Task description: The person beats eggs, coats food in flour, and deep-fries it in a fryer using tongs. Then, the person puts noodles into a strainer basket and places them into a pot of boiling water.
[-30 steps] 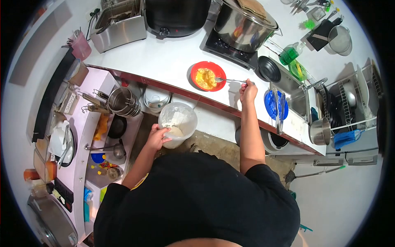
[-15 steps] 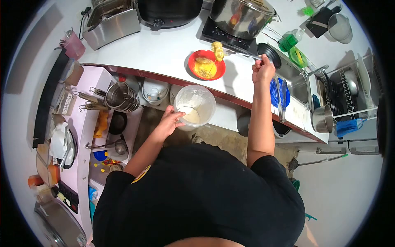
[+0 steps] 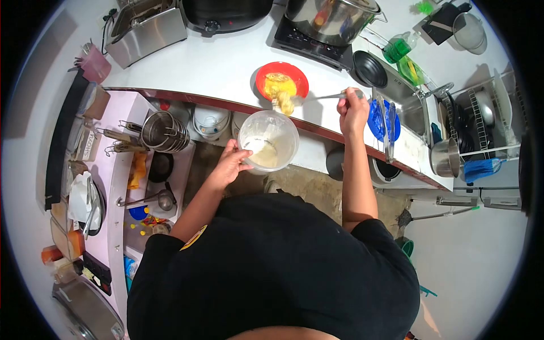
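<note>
My left hand (image 3: 229,164) grips the rim of a translucent tub (image 3: 283,139), which has white powder (image 3: 263,153) at its bottom and is held at the counter's front edge. In my right hand (image 3: 355,107) is the handle of a metal fork or spoon (image 3: 326,97); its tip is partly hidden. A yellow, egg-coated piece (image 3: 284,105) hangs at that tip, between the tub and the red bowl (image 3: 302,83). Yellow egg mixture (image 3: 276,81) lies in the bowl on the counter.
Behind the bowl, a steel pot (image 3: 331,22) stands on a black hob (image 3: 309,45). A black pan (image 3: 369,69), sink (image 3: 408,102) and blue plate with tongs (image 3: 376,120) are at right. Strainers (image 3: 164,131) hang over the left shelf.
The tub has moved right and up toward the bowl. The coated piece was lifted from the bowl, then lowered toward the tub with my right hand.
</note>
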`<state>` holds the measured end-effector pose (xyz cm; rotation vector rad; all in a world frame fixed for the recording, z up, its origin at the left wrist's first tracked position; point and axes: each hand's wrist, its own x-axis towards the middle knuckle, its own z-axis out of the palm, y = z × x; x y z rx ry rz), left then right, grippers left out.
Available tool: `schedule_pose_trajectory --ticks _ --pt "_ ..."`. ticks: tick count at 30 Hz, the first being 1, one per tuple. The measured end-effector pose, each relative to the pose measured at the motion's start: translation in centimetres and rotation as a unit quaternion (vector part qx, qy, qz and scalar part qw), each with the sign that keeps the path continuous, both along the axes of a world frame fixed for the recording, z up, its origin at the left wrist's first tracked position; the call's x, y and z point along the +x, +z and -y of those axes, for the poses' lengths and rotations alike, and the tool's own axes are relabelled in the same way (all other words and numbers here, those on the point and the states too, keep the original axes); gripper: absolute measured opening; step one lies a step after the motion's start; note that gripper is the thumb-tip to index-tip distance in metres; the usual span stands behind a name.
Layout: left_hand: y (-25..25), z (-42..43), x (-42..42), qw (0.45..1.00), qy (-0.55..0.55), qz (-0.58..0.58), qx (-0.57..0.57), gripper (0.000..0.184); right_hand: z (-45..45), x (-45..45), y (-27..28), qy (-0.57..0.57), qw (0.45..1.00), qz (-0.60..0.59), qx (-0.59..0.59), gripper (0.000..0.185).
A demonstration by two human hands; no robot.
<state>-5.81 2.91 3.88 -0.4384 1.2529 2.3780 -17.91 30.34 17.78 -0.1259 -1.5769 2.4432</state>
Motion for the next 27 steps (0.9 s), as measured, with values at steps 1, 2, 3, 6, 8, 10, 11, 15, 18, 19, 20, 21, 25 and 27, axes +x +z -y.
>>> schedule_pose_trajectory --ticks 1,2,3,6,8,10,11,15,18,19,20,21,25,27 --pt "0.4 0.1 0.1 1.0 0.0 0.002 -0.001 0.034 0.4 0.9 -0.1 0.025 0.991 -0.01 0.128 0.013" --pt "0.8 0.2 0.4 1.0 0.003 -0.022 0.006 0.033 1.0 2.1 -0.2 0.05 0.966 -0.018 0.253 0.015" --pt "1.1 0.1 0.6 0.999 0.006 -0.047 0.014 0.032 1.9 3.6 0.0 0.095 0.93 -0.057 0.351 0.017" --pt "0.7 0.3 0.8 0.998 0.016 -0.058 0.029 0.032 3.8 6.2 -0.8 0.153 0.762 -0.289 0.559 0.023" --pt "0.4 0.4 0.8 0.998 0.016 -0.057 0.032 0.033 4.3 6.8 -0.9 0.135 0.772 -0.309 0.538 0.022" --pt "-0.3 0.5 0.9 0.998 0.018 -0.056 0.035 0.033 4.8 7.0 -0.9 0.118 0.782 -0.329 0.516 0.022" --pt "-0.6 0.5 1.0 0.998 0.017 -0.059 0.032 0.032 5.0 7.1 -0.7 0.096 0.84 -0.207 0.491 0.022" --pt "-0.7 0.2 1.1 0.997 0.016 -0.067 0.017 0.032 3.8 4.4 -5.3 0.028 0.943 0.054 0.328 0.019" --pt "0.0 0.2 0.8 0.997 0.031 -0.057 0.03 0.031 2.4 2.5 -4.2 0.01 0.982 0.143 0.125 0.016" --pt "0.2 0.3 0.7 0.997 0.033 -0.059 0.031 0.031 2.0 1.7 -3.2 -0.009 0.983 0.134 0.124 0.016" --pt "0.4 0.3 0.7 0.997 0.031 -0.061 0.027 0.031 1.5 0.7 -2.3 -0.028 0.984 0.127 0.123 0.017" --pt "0.5 0.3 0.8 0.997 0.028 -0.061 0.023 0.03 1.0 -0.4 -1.5 -0.042 0.987 0.091 0.128 0.018" --pt "0.3 0.4 0.8 0.997 0.032 -0.062 0.022 0.029 0.9 -4.2 -0.5 -0.142 0.949 -0.04 0.279 0.021" --pt "0.3 0.5 0.9 0.998 0.037 -0.055 0.011 0.029 1.5 -5.0 -0.9 -0.162 0.888 -0.108 0.417 0.024"
